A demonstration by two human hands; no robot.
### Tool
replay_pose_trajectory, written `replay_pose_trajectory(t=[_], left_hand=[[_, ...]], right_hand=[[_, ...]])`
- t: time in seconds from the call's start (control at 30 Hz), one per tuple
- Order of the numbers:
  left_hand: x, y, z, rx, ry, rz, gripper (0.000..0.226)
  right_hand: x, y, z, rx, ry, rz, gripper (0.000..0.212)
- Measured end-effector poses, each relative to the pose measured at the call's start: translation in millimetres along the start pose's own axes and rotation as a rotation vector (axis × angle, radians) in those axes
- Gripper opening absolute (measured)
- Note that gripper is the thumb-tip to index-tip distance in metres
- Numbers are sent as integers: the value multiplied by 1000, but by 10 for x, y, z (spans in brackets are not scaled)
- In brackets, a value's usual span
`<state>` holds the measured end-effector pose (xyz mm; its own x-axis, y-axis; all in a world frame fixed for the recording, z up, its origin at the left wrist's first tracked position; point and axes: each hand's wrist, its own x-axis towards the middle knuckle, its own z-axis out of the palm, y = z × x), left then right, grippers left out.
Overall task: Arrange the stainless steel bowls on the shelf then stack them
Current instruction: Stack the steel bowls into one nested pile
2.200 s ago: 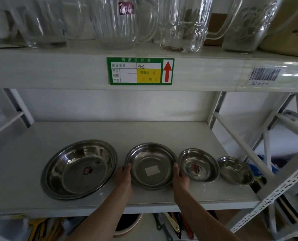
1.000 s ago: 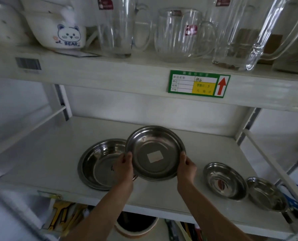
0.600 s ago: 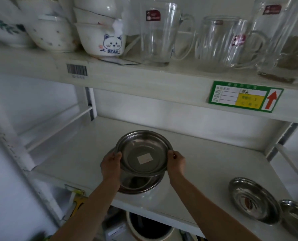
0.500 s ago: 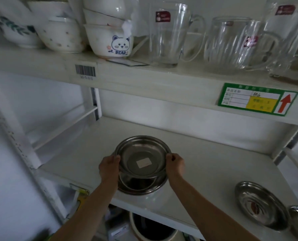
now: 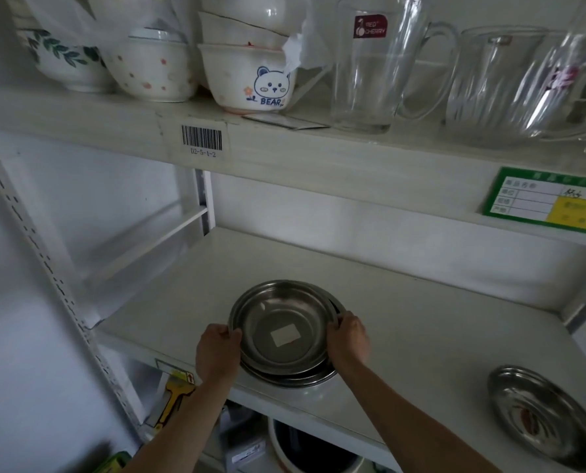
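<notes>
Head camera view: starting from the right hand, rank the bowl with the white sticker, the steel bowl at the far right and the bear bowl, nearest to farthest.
From the right hand:
1. Bowl with the white sticker: gripped at its rim, just left of the hand.
2. Steel bowl at the far right: same shelf, lower right.
3. Bear bowl: on the shelf above, up and left.

Left of stack: bare shelf (image 5: 168, 302) up to the upright post (image 5: 204, 203).
Right: open shelf until the small bowl (image 5: 540, 414).
Above: upper shelf (image 5: 284, 148) limits headroom.
</notes>
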<state>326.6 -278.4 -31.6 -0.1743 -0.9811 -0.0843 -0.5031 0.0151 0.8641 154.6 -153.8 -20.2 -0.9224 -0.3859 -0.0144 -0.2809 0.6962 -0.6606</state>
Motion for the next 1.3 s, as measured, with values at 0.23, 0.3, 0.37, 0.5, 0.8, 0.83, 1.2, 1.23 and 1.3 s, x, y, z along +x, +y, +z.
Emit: replay_pose_trajectory(t=[0.23, 0.3, 0.37, 0.5, 0.8, 0.83, 1.2, 1.23, 1.3], left_hand=[[87, -15, 67, 71, 20, 24, 16], [101, -17, 82, 88, 21, 30, 17], [111, -12, 89, 108, 22, 40, 17], [137, -5, 100, 148, 27, 64, 14], [156, -1, 104, 179, 37, 103, 12], [155, -2, 101, 180, 36, 105, 12], [239, -123, 192, 36, -57, -24, 58], [258, -155, 214, 1, -85, -56, 59], [303, -214, 254, -117, -151, -121, 48]], right_hand=[[26, 7, 19, -219, 24, -33, 21], [48, 18, 29, -273, 15, -33, 22], [68, 28, 44, -310, 9, -40, 22], [80, 29, 57, -364, 15, -50, 24], [82, 55, 85, -444, 13, -89, 25], [80, 57, 82, -444, 14, -89, 25], [72, 211, 55, -299, 79, -44, 39], [84, 250, 51, -254, 72, -32, 47], [138, 315, 62, -90, 11, 61, 53]])
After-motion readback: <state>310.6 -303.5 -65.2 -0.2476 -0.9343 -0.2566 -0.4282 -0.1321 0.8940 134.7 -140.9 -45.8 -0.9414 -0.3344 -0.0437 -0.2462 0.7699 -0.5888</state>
